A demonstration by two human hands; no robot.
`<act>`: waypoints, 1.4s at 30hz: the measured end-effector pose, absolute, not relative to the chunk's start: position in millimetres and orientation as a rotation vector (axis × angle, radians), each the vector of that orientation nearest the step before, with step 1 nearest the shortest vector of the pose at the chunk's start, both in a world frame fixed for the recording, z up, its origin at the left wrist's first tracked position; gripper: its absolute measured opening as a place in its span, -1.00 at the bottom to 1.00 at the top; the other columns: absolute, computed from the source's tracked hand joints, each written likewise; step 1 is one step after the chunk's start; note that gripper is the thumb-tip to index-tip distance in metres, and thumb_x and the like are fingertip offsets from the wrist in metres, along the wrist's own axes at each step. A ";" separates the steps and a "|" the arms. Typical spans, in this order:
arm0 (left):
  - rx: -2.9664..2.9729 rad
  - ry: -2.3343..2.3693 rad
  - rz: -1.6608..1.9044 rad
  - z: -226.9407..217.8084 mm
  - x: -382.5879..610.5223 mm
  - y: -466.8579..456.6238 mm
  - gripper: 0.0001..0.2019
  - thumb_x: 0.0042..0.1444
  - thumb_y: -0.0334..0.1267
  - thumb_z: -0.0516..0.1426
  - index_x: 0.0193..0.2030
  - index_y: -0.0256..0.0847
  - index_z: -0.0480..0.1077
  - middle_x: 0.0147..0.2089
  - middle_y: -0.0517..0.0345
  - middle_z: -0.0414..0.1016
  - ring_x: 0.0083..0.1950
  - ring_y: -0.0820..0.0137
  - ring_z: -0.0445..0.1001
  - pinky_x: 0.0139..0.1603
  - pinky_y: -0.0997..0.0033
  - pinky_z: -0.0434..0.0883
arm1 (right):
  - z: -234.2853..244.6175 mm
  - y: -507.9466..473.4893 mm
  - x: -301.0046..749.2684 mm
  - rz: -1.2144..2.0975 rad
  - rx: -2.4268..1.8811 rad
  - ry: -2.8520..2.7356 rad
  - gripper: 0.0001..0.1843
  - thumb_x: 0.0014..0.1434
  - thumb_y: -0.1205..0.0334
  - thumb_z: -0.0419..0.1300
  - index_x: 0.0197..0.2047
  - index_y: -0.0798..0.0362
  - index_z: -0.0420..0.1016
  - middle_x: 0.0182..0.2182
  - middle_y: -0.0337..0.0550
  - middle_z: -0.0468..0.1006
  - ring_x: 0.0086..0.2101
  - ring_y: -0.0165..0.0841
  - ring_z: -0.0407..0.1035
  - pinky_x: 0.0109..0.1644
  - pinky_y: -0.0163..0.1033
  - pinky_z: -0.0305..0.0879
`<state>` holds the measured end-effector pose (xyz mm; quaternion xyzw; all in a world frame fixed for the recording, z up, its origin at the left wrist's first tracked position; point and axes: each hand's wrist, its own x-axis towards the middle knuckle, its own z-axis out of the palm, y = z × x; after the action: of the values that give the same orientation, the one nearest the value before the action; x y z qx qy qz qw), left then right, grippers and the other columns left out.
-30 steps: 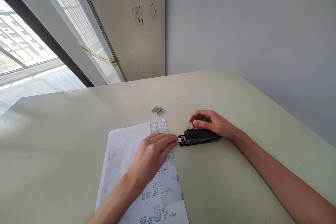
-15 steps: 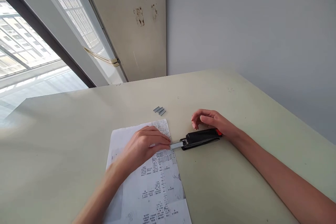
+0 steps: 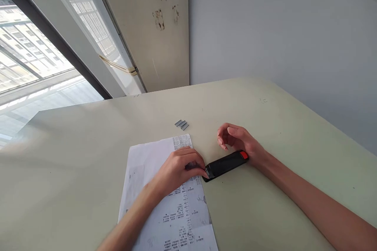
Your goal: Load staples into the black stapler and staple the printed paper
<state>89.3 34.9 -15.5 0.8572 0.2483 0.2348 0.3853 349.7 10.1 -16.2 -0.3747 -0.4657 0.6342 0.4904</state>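
A black stapler [image 3: 225, 163] with a red rear end lies on the pale green table [image 3: 279, 125], its front pointing left. My left hand [image 3: 181, 166] rests on a printed paper sheet [image 3: 179, 211]. Its fingers are curled, and the fingertips press against the stapler's front end. My right hand [image 3: 240, 141] sits just behind the stapler with its heel by the red end. Its fingers are loosely curled above the table and hold nothing.
A few short strips of staples [image 3: 182, 124] lie on the table beyond the paper. A grey wall stands behind the table on the right. A window and a stained panel are at the back left.
The metal tray that stuck out of the stapler's front half a second ago is back inside. The stapler has turned a little, its front end nearer to me. My right hand has lifted off its top.
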 end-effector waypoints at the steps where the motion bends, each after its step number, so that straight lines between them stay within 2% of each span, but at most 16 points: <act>1: 2.174 0.645 0.604 -16.4 90.1 34.7 -0.86 0.22 -0.18 0.39 -0.25 -0.14 0.56 -0.23 0.22 0.61 -0.21 0.39 0.50 -0.19 0.43 0.43 | -16.0 9.4 348.1 1.543 -0.905 -1.119 -0.69 0.38 -0.06 0.20 -0.24 -0.02 0.59 -0.37 -0.20 0.48 -0.40 -0.36 0.29 -0.26 -0.22 0.24; 11: 2.200 0.630 0.587 -18.3 90.7 36.4 -0.77 0.37 -0.06 0.25 -0.25 -0.14 0.54 -0.19 0.16 0.61 -0.17 0.36 0.49 -0.12 0.36 0.42 | -15.5 8.0 343.2 1.548 -0.901 -1.124 -0.74 0.36 0.02 0.20 -0.24 0.00 0.58 -0.37 -0.20 0.49 -0.40 -0.36 0.29 -0.26 -0.22 0.21; 17: 2.210 0.694 0.588 -18.4 90.1 32.2 -0.71 0.33 0.06 0.26 -0.22 -0.13 0.55 -0.26 0.16 0.56 -0.23 0.35 0.45 -0.19 0.35 0.41 | -17.0 8.4 343.2 1.540 -0.916 -1.133 -0.74 0.34 -0.01 0.22 -0.25 -0.01 0.56 -0.37 -0.20 0.49 -0.40 -0.34 0.30 -0.27 -0.21 0.24; 20: 2.213 0.710 0.555 -11.3 87.2 31.3 -0.75 0.29 0.04 0.30 -0.13 -0.09 0.56 -0.20 0.16 0.57 -0.19 0.34 0.48 -0.18 0.36 0.43 | -18.9 9.3 344.1 1.559 -0.911 -1.160 -0.75 0.34 0.00 0.23 -0.23 -0.01 0.57 -0.36 -0.20 0.50 -0.39 -0.35 0.32 -0.27 -0.22 0.25; 23: 2.242 0.783 0.587 -0.8 76.4 37.6 -0.77 0.31 -0.04 0.30 0.02 -0.04 0.53 -0.07 0.16 0.58 -0.09 0.32 0.52 -0.06 0.33 0.46 | -20.5 9.5 345.4 1.574 -0.910 -1.199 -0.76 0.35 0.00 0.24 -0.21 -0.01 0.57 -0.34 -0.21 0.51 -0.37 -0.37 0.34 -0.26 -0.24 0.27; 27: 2.400 1.172 0.702 -0.3 50.9 55.9 -0.78 0.46 -0.05 0.10 0.10 -0.03 0.45 0.03 0.11 0.53 0.06 0.26 0.49 0.11 0.22 0.44 | -21.6 9.2 346.2 1.587 -0.944 -1.209 -0.76 0.34 -0.01 0.27 -0.20 -0.01 0.56 -0.32 -0.22 0.52 -0.36 -0.37 0.36 -0.24 -0.25 0.30; 30: 2.452 1.456 0.723 -13.0 35.1 66.1 -0.71 0.48 -0.01 0.04 0.14 -0.10 0.39 0.06 0.01 0.48 0.10 0.13 0.45 0.20 0.03 0.37 | -22.7 9.9 345.3 1.587 -0.954 -1.220 -0.74 0.33 -0.03 0.28 -0.19 0.00 0.56 -0.31 -0.20 0.53 -0.36 -0.37 0.36 -0.24 -0.24 0.31; 32: 2.446 1.535 0.734 -21.6 30.5 68.3 -0.68 0.46 0.02 0.03 0.11 -0.17 0.37 0.03 -0.07 0.46 0.10 0.03 0.41 0.23 -0.11 0.31 | -24.0 10.7 344.6 1.581 -0.958 -1.240 -0.73 0.32 -0.04 0.29 -0.18 0.00 0.56 -0.31 -0.20 0.54 -0.35 -0.37 0.37 -0.24 -0.23 0.31; 34: 2.449 1.570 0.725 -26.8 29.5 68.2 -0.68 0.46 0.04 0.02 -0.01 -0.17 0.37 -0.03 -0.07 0.46 0.07 0.01 0.38 0.21 -0.14 0.28 | -26.1 11.3 344.2 1.571 -0.966 -1.259 -0.71 0.30 -0.06 0.31 -0.18 0.00 0.56 -0.31 -0.19 0.54 -0.35 -0.36 0.38 -0.24 -0.22 0.32; 38: 2.431 1.570 0.705 -27.2 28.8 67.1 -0.65 0.44 0.08 0.03 -0.25 -0.11 0.33 -0.15 0.02 0.42 -0.01 0.09 0.35 0.16 -0.05 0.30 | -30.6 10.6 344.5 1.527 -1.004 -1.271 -0.71 0.31 -0.07 0.30 -0.16 -0.01 0.56 -0.29 -0.19 0.54 -0.33 -0.35 0.39 -0.19 -0.20 0.34; 42: 2.373 1.547 0.711 -25.5 22.5 67.4 -0.65 0.41 0.11 0.06 -0.26 -0.10 0.29 -0.14 0.06 0.45 -0.02 0.13 0.37 0.16 0.00 0.31 | -28.5 7.7 343.5 1.498 -1.031 -1.285 -0.69 0.31 -0.09 0.30 -0.16 0.00 0.57 -0.28 -0.18 0.55 -0.31 -0.34 0.41 -0.15 -0.18 0.36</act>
<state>22.5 67.4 -25.5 0.8076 0.5265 0.2420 0.1100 343.5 7.7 -28.5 -0.4154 -0.5179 0.6036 0.4414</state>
